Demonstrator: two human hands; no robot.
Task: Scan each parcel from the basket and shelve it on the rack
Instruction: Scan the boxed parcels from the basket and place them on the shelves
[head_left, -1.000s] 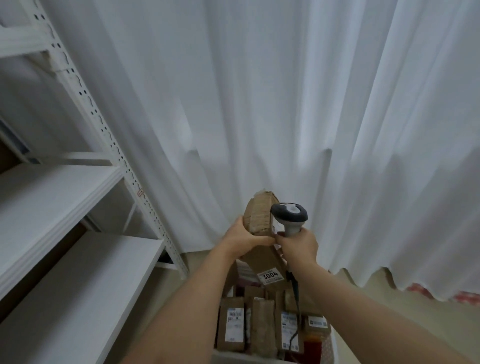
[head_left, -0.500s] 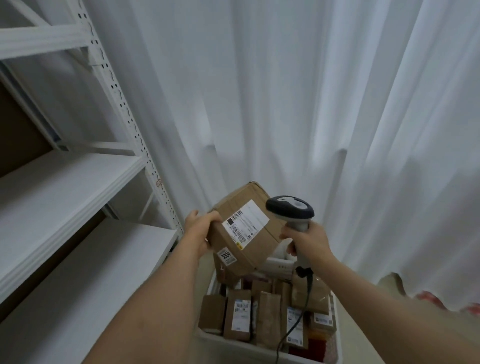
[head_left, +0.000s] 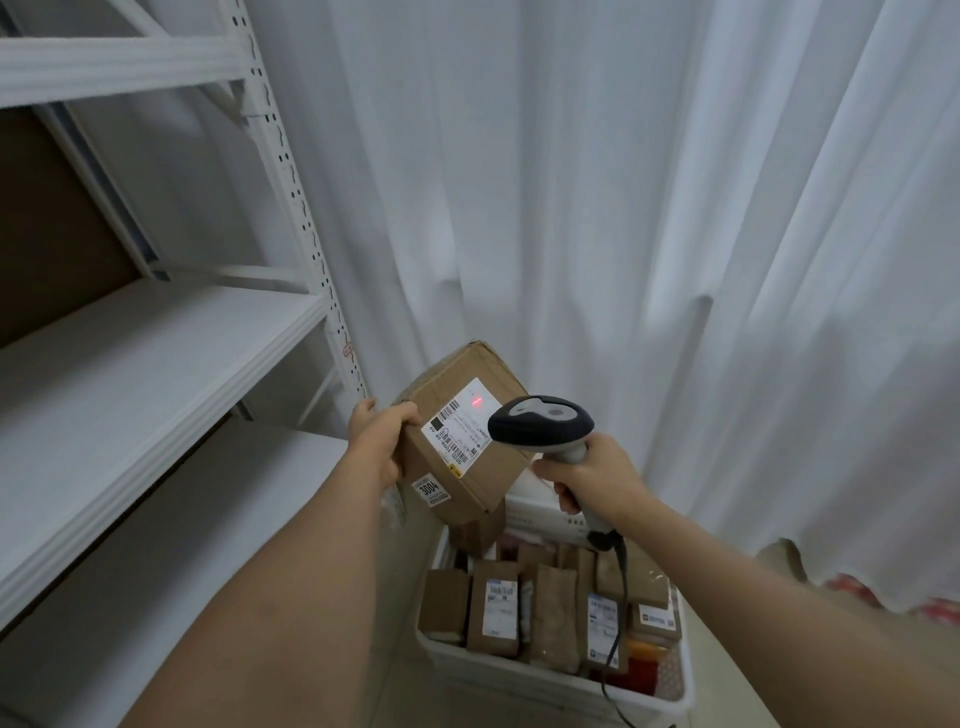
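My left hand grips the left edge of a brown cardboard parcel, held tilted above the basket with its white shipping label facing me. A small tag on its lower corner reads 3004. My right hand grips the handle of a grey and black barcode scanner, whose head points at the label. A red laser mark glows on the label's upper part. Below stands the white basket, filled with several brown parcels standing on end.
The white metal rack stands at the left, its perforated upright beside the parcel and bare shelves at three heights. White curtains hang behind and to the right. The scanner's black cable trails down over the basket.
The parcel has turned from edge-on so that its label faces me. The scanner head now points at the label and a red laser mark has appeared. The view has shifted towards the rack.
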